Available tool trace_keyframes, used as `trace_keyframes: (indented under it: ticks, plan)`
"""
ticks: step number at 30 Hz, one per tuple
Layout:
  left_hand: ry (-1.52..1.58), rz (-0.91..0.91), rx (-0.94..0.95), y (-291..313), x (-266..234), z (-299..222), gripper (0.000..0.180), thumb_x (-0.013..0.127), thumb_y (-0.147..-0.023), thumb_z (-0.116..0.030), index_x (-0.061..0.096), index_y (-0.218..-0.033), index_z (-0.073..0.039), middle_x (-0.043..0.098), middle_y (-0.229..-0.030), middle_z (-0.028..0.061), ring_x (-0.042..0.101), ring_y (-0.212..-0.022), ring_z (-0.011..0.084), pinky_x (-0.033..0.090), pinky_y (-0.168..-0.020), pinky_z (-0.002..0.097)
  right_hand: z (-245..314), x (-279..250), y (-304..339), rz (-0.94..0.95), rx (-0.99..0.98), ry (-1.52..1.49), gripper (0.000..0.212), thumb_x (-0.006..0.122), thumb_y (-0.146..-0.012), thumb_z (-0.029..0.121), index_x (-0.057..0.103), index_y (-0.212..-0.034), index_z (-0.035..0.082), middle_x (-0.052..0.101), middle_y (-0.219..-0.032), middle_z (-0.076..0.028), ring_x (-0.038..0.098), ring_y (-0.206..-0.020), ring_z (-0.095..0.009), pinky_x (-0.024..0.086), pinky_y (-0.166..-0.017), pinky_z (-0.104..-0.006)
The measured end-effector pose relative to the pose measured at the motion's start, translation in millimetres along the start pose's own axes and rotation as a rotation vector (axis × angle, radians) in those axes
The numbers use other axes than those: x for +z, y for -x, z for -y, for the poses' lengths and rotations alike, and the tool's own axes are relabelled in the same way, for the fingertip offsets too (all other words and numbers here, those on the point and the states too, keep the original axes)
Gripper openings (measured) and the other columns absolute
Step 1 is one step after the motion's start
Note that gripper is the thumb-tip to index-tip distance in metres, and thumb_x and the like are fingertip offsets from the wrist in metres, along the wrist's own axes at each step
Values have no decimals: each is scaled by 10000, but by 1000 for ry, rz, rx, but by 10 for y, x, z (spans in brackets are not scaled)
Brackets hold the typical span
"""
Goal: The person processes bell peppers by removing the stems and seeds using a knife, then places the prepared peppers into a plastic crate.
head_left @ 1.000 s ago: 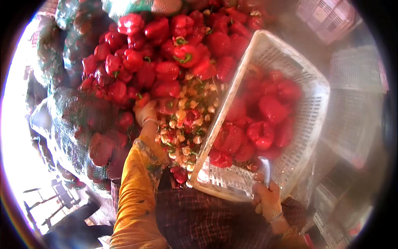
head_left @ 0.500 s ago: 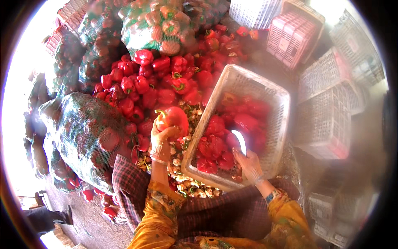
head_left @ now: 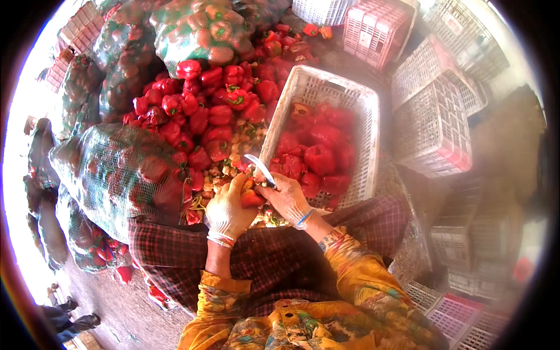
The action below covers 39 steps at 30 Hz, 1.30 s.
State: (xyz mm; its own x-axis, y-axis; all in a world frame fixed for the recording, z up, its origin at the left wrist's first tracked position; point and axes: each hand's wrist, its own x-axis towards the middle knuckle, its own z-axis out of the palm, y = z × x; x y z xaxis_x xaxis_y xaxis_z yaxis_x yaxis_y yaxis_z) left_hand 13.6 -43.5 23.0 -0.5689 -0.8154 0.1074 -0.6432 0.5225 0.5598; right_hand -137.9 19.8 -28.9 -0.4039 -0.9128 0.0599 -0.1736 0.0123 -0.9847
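My left hand (head_left: 229,208), in a pale knit glove, is closed around a red bell pepper (head_left: 252,199) held low in front of my lap. Beside it, my gloved right hand (head_left: 287,200) grips a short curved knife (head_left: 260,170), its blade pointing up and to the left over the pepper. Most of the pepper and the knife's handle are hidden by my fingers. Just beyond my right hand stands a white plastic crate (head_left: 373,140), tilted in view and partly filled with red peppers (head_left: 319,158).
Loose red peppers (head_left: 219,115) are heaped on the floor at left, with cut cores and stems (head_left: 236,153) near my hands. Full green mesh sacks (head_left: 134,175) line the left side. More plastic crates (head_left: 433,125) stand at right. Another person's legs (head_left: 70,319) show lower left.
My left hand has lowered the pepper toward my lap. My right hand has moved left with the knife, from over the crate to the pepper. The view has shifted slightly.
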Motion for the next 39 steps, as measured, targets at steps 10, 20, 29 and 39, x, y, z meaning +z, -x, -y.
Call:
trace_keyframes:
  ticks: [10, 20, 29, 39]
  plan:
    - [9, -205, -237, -214, 242, 148, 348, 507, -963, -388, 699, -1002, -100, 707, -918, 162, 658, -870, 371, 496, -766, 484, -54, 406, 77, -236, 296, -18, 211, 680, -903, 195, 689, -1007, 12, 669, -767, -189, 673, -680, -226, 510, -640, -345]
    - [-35, -156, -398, -431, 542, 359, 479, 425, -970, -489, 688, -908, -94, 684, -800, 211, 661, -790, 428, 498, -709, 521, -244, 688, 111, -613, 338, 8, 232, 667, -934, 212, 694, -1011, -5, 686, -760, -79, 618, -694, -131, 486, -645, -316]
    - [296, -103, -715, -438, 748, 476, 639, 339, -959, -642, 747, -1066, -162, 716, -948, 198, 673, -879, 419, 510, -754, 493, -180, 538, -301, -806, 788, -845, 284, 758, -889, 349, 601, -776, 140, 479, -583, 45, 412, -437, -81, 376, -383, -238]
    - [1856, -430, -1053, -230, 753, 613, 570, 538, -962, -523, 642, -1094, 22, 672, -1040, 135, 660, -924, 282, 546, -797, 446, 183, 234, 282, -797, 477, -778, 252, 644, -975, 391, 694, -975, 144, 458, -627, 71, 358, -488, -46, 318, -422, -212]
